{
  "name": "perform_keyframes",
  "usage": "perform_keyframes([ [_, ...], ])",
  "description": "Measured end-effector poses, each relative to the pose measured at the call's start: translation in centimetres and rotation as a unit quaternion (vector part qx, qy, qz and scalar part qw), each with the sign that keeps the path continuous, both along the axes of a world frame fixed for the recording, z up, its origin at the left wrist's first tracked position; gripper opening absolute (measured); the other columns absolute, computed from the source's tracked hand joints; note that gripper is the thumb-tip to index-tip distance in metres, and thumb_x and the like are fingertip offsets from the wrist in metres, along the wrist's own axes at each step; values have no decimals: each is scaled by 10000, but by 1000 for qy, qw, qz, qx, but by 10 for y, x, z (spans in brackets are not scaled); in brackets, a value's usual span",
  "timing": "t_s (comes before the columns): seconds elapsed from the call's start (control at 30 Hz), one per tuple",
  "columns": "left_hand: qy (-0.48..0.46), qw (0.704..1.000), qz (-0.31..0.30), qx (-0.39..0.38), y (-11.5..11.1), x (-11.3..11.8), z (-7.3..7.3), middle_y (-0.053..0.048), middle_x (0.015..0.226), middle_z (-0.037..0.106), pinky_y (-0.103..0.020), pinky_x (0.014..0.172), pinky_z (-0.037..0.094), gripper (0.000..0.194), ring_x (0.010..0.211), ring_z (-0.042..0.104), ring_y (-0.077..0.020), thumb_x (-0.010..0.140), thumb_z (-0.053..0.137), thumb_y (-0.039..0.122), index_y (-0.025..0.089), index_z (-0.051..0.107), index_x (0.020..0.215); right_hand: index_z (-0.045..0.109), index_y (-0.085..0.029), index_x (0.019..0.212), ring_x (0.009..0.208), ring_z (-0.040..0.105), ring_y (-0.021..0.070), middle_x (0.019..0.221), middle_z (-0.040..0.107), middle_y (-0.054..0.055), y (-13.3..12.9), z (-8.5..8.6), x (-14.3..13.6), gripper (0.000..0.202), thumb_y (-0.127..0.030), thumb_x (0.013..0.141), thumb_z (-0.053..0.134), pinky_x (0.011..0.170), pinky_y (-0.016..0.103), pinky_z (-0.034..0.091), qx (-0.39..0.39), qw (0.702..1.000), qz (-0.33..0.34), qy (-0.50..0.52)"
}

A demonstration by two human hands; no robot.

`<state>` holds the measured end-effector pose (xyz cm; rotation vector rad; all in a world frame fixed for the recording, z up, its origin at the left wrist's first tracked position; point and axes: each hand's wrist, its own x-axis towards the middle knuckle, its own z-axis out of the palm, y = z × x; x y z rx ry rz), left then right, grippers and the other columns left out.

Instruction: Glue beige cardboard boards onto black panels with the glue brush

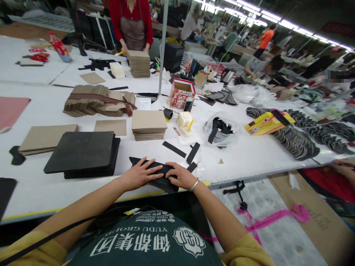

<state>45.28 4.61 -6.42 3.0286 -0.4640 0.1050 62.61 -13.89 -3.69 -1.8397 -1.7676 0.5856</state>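
A black ribbed sheet [168,185], bent or folded lengthwise, lies near the front edge of the white table, under both hands. My left hand [142,173] rests flat over its left and middle part, fingers spread. Curled fingers of my right hand [180,175] press and grip the sheet's right part; the thumb is partly hidden. Black strips [174,149] lie just beyond my right hand. To the left is a stack of black sheets [80,151]. Behind the hands stands a neat stack of beige boards [149,123].
A yellowish block [185,122] with a yellow stick, a plastic bag of black strips [221,129] and a red patterned box [181,94] stand behind. A metal pole [163,48] rises mid-table. Across the table, a person in red [133,22] handles stacked boards. A yellow box [269,122] lies right.
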Motion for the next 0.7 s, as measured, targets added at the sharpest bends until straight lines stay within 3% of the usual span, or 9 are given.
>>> perform_keyframes([
  [0.17,3,1000,0,-2,0,-1,1,16,1439,308,-556,1038,125,589,1321,197,-319,819,539,372,384,287,1351,669,-188,849,1151,462,202,1255,445,96,-2,-3,0,162,-166,696,621,988,347,373,7,1000,-7,2],
  [0.7,-10,1000,-4,6,1,-2,-1,-3,1434,319,-553,1035,126,574,1318,213,-311,824,532,358,379,299,1348,653,-177,830,1154,457,205,1256,445,105,0,-2,-3,160,-141,679,617,994,339,361,-11,1000,-15,-7],
])
